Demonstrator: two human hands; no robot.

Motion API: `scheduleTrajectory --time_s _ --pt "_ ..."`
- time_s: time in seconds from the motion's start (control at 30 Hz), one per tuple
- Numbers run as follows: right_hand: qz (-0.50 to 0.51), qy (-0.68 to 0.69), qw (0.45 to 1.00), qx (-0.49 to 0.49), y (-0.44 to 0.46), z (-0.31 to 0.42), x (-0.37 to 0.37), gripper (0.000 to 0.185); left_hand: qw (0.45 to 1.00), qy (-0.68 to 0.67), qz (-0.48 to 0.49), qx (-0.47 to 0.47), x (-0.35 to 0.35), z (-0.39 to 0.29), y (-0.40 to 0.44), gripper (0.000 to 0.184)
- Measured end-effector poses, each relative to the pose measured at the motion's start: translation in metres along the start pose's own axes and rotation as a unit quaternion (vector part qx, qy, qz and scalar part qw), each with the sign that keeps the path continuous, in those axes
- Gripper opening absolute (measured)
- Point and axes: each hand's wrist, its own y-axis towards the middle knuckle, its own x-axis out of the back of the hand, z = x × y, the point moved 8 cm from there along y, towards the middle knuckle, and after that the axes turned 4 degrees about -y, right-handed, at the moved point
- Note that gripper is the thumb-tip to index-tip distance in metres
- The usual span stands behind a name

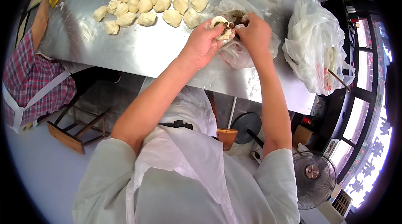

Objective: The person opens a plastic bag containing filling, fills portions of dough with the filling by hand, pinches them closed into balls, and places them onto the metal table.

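Over steel tabletop [138,54], left hand [204,42] cups dough [226,35], right hand [256,34] curled.

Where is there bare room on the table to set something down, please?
The widest patch of table lies between the dough pieces and the near edge, left of the left hand. A narrower strip runs between the smaller bag by the right hand and the large bag. It is crowded around both hands.

Head-worn view, forward and down
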Motion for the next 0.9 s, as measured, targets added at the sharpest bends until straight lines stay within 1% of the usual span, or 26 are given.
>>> scheduleTrajectory --time_s 0.07,0.1,0.17,0.2,0.3,0.33,0.43,0.47,0.57,0.63,0.73,0.83,0.87,0.9 --pt "0.005 0.018 0.999 -0.032 0.001 -0.007 0.005 0.022 1.000 0.015 0.004 -0.001 0.004 -0.002 -0.001 0.035" --pt "0.043 0.085 0.994 -0.058 0.003 -0.017 -0.002 0.022 1.000 0.011 0.002 -0.002 0.005 -0.003 -0.002 0.035" --pt "0.116 0.213 0.964 -0.110 0.012 -0.045 -0.016 0.021 1.000 0.001 0.001 -0.004 0.005 -0.003 -0.003 0.036" --pt "0.148 0.357 0.907 -0.171 0.011 -0.056 -0.029 0.013 1.000 -0.003 -0.006 -0.004 0.005 -0.001 -0.004 0.035" --pt "0.108 0.526 0.806 -0.247 0.004 -0.068 -0.029 0.010 1.000 -0.009 -0.011 -0.005 0.005 -0.001 -0.005 0.034" --pt "0.104 0.546 0.786 -0.269 0.003 -0.075 -0.034 0.014 1.000 -0.007 -0.004 -0.006 0.004 -0.002 -0.006 0.034" --pt "0.124 0.558 0.775 -0.268 -0.002 -0.070 -0.031 0.019 1.000 -0.019 0.012 -0.006 0.006 -0.002 -0.002 0.035" --pt "0.132 0.576 0.763 -0.261 -0.002 -0.069 -0.032 0.020 0.999 -0.026 0.019 -0.004 0.004 -0.003 -0.001 0.037" --pt "0.142 0.626 0.730 -0.235 -0.002 -0.073 -0.035 0.023 0.996 -0.081 -0.025 0.018 0.008 -0.003 -0.002 0.041" --pt "0.137 0.659 0.708 -0.213 -0.005 -0.072 -0.036 0.024 0.996 -0.088 -0.013 0.014 0.011 -0.004 0.000 0.042" --pt "0.095 0.751 0.620 -0.206 -0.006 -0.087 -0.046 0.022 0.997 -0.078 -0.003 -0.002 0.022 -0.006 0.002 0.042" --pt "0.111 0.773 0.604 -0.161 -0.004 -0.064 -0.033 0.024 0.997 -0.073 -0.010 -0.012 0.021 -0.010 -0.002 0.040" --pt "0.093 0.703 0.684 -0.172 -0.009 -0.055 -0.026 0.027 0.997 -0.073 -0.013 -0.015 0.019 -0.012 -0.004 0.039" --pt "0.105 0.656 0.734 -0.141 -0.014 -0.033 -0.014 0.028 0.997 -0.079 -0.013 -0.016 0.016 -0.015 -0.007 0.039"
